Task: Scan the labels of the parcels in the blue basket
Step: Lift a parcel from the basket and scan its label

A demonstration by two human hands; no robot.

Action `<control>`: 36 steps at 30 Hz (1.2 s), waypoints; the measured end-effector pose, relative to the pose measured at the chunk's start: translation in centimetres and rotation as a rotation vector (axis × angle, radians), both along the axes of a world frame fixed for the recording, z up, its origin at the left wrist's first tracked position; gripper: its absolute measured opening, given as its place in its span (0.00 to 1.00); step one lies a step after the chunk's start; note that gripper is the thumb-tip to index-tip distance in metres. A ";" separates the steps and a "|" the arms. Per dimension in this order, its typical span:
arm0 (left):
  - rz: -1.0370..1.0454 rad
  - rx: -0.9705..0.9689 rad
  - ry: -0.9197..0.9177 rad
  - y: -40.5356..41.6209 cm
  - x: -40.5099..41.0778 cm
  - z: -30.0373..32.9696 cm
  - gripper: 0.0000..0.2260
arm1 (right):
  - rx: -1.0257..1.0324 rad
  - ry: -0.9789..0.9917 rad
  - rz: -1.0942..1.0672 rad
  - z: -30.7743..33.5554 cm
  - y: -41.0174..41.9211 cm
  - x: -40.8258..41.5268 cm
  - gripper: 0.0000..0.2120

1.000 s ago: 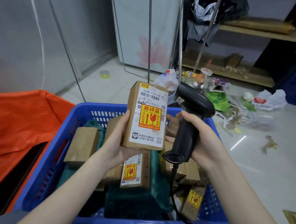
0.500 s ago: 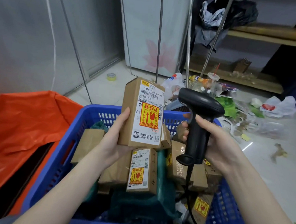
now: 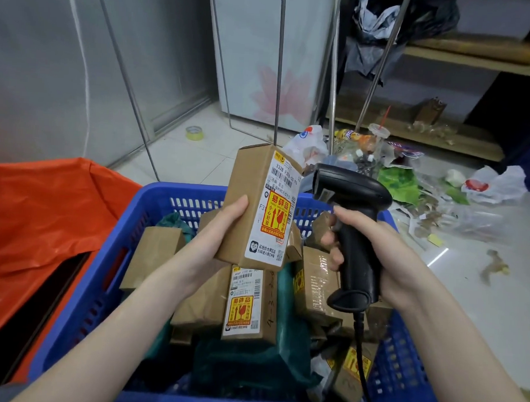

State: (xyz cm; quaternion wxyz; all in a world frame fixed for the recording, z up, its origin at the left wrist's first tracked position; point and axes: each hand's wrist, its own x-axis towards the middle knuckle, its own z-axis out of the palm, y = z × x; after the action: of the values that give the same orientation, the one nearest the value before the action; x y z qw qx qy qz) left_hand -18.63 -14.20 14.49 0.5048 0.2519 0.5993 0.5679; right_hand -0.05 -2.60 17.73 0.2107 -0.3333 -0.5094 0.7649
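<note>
Compared with half a second ago, the tall brown cardboard parcel (image 3: 259, 206) has tipped so its top leans to the left and its narrow side face shows, while the black handheld barcode scanner (image 3: 352, 233) has closed in until its head sits just right of the parcel's upper label edge. The left hand (image 3: 217, 244) grips that parcel from the left and underneath, thumb pressed on the plain side face, holding it above the blue perforated plastic basket (image 3: 99, 284). Its white shipping label with a yellow and red fragile sticker (image 3: 275, 218) faces the camera and slightly right, toward the scanner. The right hand (image 3: 386, 256) is wrapped tight around the scanner's grip, fingers curled across the front, and a black cable (image 3: 361, 353) drops from the handle's base into the basket. Below the hands, more brown parcels lie jumbled in the basket on dark green plastic wrapping (image 3: 249, 366); one labelled parcel (image 3: 247, 304) lies directly under the held one, and another taped parcel (image 3: 314, 283) sits to its right. An orange plastic sack (image 3: 35, 219) lies left of the basket. Far right, loose litter and plastic bags (image 3: 412, 184) are scattered on the pale floor.
</note>
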 end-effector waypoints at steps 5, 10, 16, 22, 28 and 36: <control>0.019 -0.017 0.036 0.2 0.2 0.1 0.30 | -0.094 -0.010 -0.044 -0.3 0.3 0.0 0.08; 0.047 -0.054 0.044 0.4 0.3 0.0 0.32 | -0.085 -0.025 -0.061 -0.4 0.4 -0.1 0.09; 0.060 -0.053 0.043 0.4 0.2 0.1 0.29 | -0.076 -0.054 -0.058 -0.6 0.5 -0.2 0.07; 0.064 -0.053 0.043 0.4 0.3 0.1 0.28 | -0.060 -0.078 -0.079 -0.5 0.3 -0.2 0.07; 0.057 -0.060 0.049 0.4 0.3 0.2 0.29 | -0.057 -0.094 -0.081 -0.4 0.2 -0.2 0.06; 0.059 -0.070 0.050 0.5 0.3 0.2 0.31 | -0.062 -0.100 -0.073 -0.4 0.2 -0.2 0.07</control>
State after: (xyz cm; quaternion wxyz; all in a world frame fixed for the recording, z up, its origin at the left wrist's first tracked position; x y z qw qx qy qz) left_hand -18.35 -13.74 14.65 0.4812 0.2304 0.6383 0.5549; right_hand -0.26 -2.41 17.32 0.2023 -0.3957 -0.4828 0.7545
